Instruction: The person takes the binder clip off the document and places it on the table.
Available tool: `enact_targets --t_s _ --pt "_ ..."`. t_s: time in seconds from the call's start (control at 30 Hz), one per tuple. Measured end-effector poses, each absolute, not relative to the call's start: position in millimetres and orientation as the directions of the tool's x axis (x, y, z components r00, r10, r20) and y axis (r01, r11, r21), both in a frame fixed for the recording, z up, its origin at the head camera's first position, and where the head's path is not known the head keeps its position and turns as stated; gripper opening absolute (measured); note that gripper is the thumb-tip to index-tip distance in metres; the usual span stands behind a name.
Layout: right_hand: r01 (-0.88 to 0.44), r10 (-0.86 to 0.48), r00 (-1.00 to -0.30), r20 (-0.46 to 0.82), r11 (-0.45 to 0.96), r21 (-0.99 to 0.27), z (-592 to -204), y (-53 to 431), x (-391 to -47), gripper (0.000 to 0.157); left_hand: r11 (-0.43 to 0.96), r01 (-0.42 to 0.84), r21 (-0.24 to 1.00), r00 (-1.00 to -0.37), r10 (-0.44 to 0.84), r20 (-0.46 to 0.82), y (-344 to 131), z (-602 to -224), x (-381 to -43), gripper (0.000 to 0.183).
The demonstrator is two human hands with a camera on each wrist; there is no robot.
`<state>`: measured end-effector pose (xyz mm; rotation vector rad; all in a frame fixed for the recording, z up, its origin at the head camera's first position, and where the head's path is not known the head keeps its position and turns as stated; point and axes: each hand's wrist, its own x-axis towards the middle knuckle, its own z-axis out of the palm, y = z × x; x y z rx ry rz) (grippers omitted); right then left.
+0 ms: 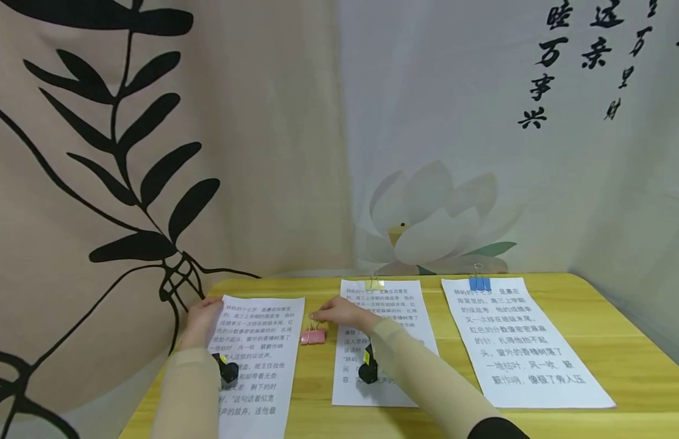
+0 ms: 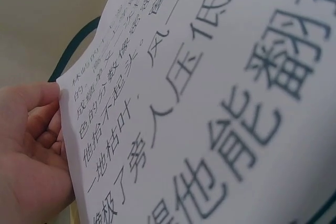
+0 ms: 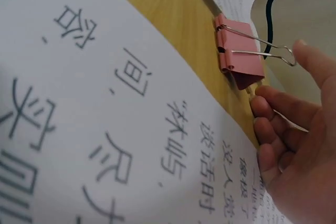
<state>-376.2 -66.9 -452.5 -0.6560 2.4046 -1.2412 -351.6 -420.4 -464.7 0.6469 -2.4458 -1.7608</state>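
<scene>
At the left of the table, my left hand (image 1: 199, 326) pinches the left edge of a printed sheet of paper (image 1: 257, 360) near its top corner. In the left wrist view the sheet (image 2: 157, 103) bends upward from the thumb and curled fingers. My right hand (image 1: 345, 312) holds a pink binder clip (image 1: 313, 336) by its wire handles, just right of that sheet. The right wrist view shows the thumb on one wire handle and the fingertips by the other side of the pink binder clip (image 3: 241, 51), whose spine faces away from the palm.
Under the right forearm lies a middle printed sheet (image 1: 350, 390) with a yellow binder clip (image 1: 375, 285) on its top edge. Farther right, another sheet (image 1: 520, 353) carries a blue binder clip (image 1: 479, 284). A patterned curtain (image 1: 284, 152) hangs behind the wooden table (image 1: 597, 311).
</scene>
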Motion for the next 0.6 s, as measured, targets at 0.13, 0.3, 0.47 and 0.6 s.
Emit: enact_targets --t_s 0.13,0.3,0.47,0.6 --pt "-0.252 -0.556 -0.829 -0.052 0.455 -0.854 -450 -57 -381 0.037 0.272 -0.306 0.912 -0.923 -0.319 -0.215 -420 -455 -349 0.052" --pt "-0.225 -0.526 -0.85 -0.029 0.413 -0.883 -438 -29 -392 0.041 0.332 -0.279 0.901 -0.942 -0.276 -0.19 -412 -441 -351 0.06" --pt "-0.238 -0.502 -0.865 -0.016 0.437 -0.867 -424 2 -403 0.041 0.378 -0.242 0.894 -0.957 -0.248 -0.154 -402 -425 -352 0.066" --pt "-0.268 -0.491 -0.871 -0.002 0.48 -0.835 -413 21 -409 0.039 0.443 -0.162 0.882 -0.978 -0.193 -0.082 -388 -408 -351 0.066"
